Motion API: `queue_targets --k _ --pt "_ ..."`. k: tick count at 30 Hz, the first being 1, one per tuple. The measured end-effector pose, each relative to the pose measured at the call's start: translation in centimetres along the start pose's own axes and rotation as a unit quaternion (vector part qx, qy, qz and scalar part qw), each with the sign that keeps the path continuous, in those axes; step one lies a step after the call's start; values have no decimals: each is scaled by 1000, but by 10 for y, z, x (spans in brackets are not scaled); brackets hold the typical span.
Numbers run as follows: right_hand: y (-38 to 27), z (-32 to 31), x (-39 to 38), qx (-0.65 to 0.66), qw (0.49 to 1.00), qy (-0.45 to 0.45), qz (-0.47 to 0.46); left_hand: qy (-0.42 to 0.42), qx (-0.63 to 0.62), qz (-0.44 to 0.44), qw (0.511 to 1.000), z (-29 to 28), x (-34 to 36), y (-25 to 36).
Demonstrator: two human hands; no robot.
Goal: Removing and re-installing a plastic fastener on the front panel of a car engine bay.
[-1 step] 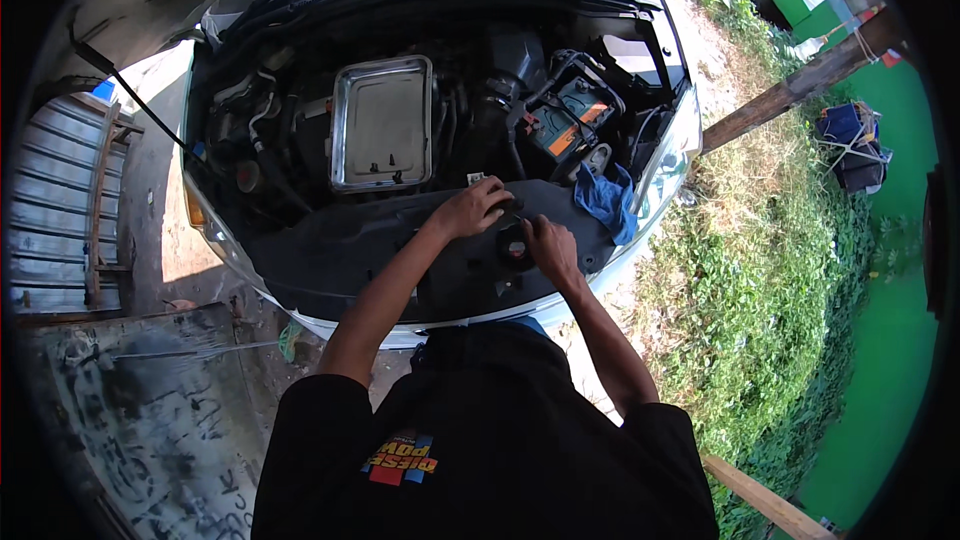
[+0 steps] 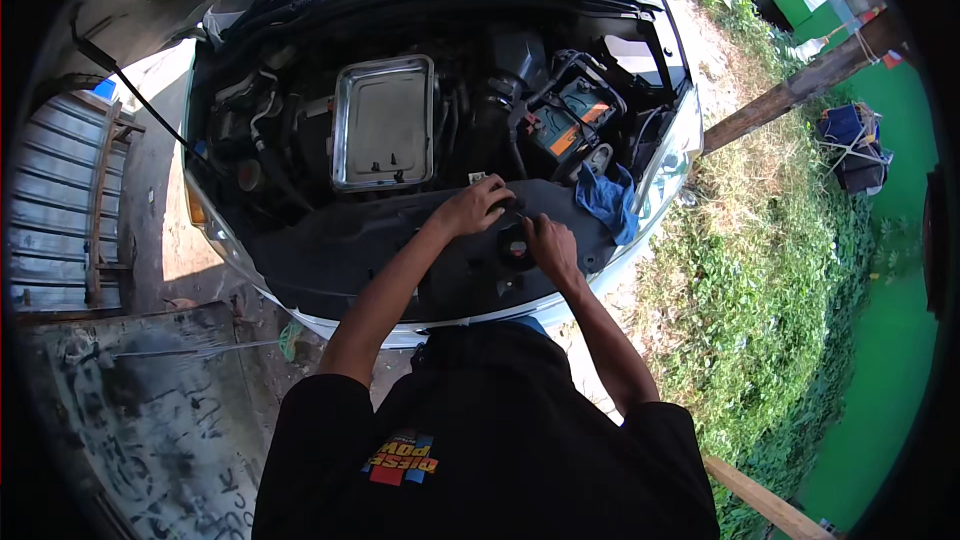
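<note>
My left hand (image 2: 474,206) has its fingers curled at the rear part of the black plastic cover (image 2: 352,243), on something small and dark that I cannot make out. My right hand (image 2: 552,247) is closed just right of it, pinching something small and thin, too small to name, beside a dark round opening (image 2: 515,246) in the cover. A blue cloth (image 2: 608,204) lies on the cover's right end. Behind the cover, a steel tray (image 2: 382,110) with several small dark pieces rests on the engine.
The open engine bay holds a battery (image 2: 565,123) at right. A bonnet stay (image 2: 137,98) rises at left. Beside the car are a corrugated metal sheet (image 2: 65,200), a stained board (image 2: 150,410), grass (image 2: 760,320), a wooden post (image 2: 770,100) and a folded chair (image 2: 850,145).
</note>
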State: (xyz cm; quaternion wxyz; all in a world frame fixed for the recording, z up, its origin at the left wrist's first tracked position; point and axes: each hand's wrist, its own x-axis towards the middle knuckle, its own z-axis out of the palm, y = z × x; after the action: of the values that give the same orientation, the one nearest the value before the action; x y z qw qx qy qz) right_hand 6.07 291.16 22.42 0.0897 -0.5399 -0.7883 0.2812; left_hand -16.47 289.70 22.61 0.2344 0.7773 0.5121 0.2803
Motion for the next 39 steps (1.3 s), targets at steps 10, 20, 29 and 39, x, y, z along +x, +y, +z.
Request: queue_targets --k 10,20,29,39 --pt "-31 31 -18 126 984 23 127 -99 6 -98 990 6 30 -4" --pt "-48 55 -19 184 958 55 211 -163 -30 -64 984 -8 42 -11" --pt "-38 79 -17 187 960 98 184 -21 -11 2 1000 14 23 -13" --pt "-40 68 -4 167 961 43 218 13 72 41 996 31 20 -13"
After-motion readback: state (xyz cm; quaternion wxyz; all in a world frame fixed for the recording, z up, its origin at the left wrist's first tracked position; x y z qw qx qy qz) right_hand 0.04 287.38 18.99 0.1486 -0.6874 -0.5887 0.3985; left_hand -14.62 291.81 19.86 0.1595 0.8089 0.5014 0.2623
